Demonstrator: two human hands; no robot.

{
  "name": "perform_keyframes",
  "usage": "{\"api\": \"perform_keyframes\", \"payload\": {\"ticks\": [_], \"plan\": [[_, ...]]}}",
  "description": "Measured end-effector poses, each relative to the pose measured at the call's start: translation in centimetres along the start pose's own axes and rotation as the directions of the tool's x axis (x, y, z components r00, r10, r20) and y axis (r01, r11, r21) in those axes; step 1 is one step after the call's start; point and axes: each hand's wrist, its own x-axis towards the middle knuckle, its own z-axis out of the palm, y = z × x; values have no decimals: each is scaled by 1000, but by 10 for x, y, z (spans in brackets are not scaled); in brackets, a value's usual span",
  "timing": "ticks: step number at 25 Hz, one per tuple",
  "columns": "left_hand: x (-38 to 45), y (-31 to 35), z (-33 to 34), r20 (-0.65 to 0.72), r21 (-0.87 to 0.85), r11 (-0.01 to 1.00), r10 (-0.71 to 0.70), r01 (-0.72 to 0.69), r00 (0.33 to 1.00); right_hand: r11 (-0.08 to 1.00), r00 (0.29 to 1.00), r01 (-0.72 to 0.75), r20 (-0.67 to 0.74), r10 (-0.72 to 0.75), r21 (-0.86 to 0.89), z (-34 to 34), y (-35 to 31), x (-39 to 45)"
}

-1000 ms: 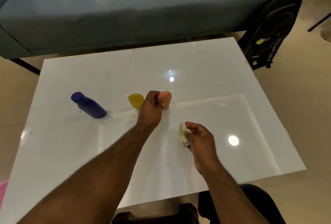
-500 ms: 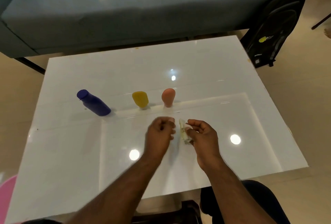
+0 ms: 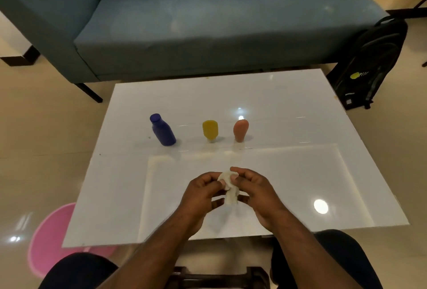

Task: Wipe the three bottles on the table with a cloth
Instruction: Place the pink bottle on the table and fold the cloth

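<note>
Both hands are together over the near middle of the white table [image 3: 300,173], working one small bunched-up white cloth [image 3: 230,186] between them. The left hand [image 3: 202,193] has its fingers curled in, with the thumb and fingertips pinching the upper left part of the cloth. The right hand [image 3: 256,193] does pretty much the same from the other side, fingers bent round and gripping the top and right edge of the wad, so neither hand is spread at all. A bit of the cloth hangs down between the two palms; can't really tell if it touches the tabletop. The three bottles are in a row further back on the table, well apart from the hands: a blue bottle [image 3: 163,130] on the left, a yellow bottle [image 3: 210,130] in the middle and an orange bottle [image 3: 240,130] on the right, the last two standing on their narrow ends. Past the table there's a blue-grey sofa [image 3: 208,25], a black backpack [image 3: 369,64] on the floor to the right, and something pink [image 3: 50,238] on the floor at the near left.
</note>
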Motion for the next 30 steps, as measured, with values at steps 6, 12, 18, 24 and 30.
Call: {"api": "perform_keyframes", "payload": {"ticks": [6, 12, 18, 24, 30], "plan": [[-42, -3, -50, -81, -9, 995, 95, -96, 992, 990, 993, 114, 25, -112, -85, 44, -6, -29], [-80, 1, -100, -242, -39, 981, 173, -188, 955, 975, 982, 162, 124, -144, -154, 119, -16, -49], [-107, -7, -193, -299, -297, 939, 82, -175, 951, 916, 959, 260, 195, -207, -305, 216, -15, -42], [-120, -24, -293, -464, -390, 888, 38, -242, 885, 863, 941, 258, 316, -123, -434, 318, -2, -19], [-113, -78, -369, -696, -469, 826, -127, -313, 706, 740, 925, 324, 360, -117, -590, 413, 44, 8]]}}
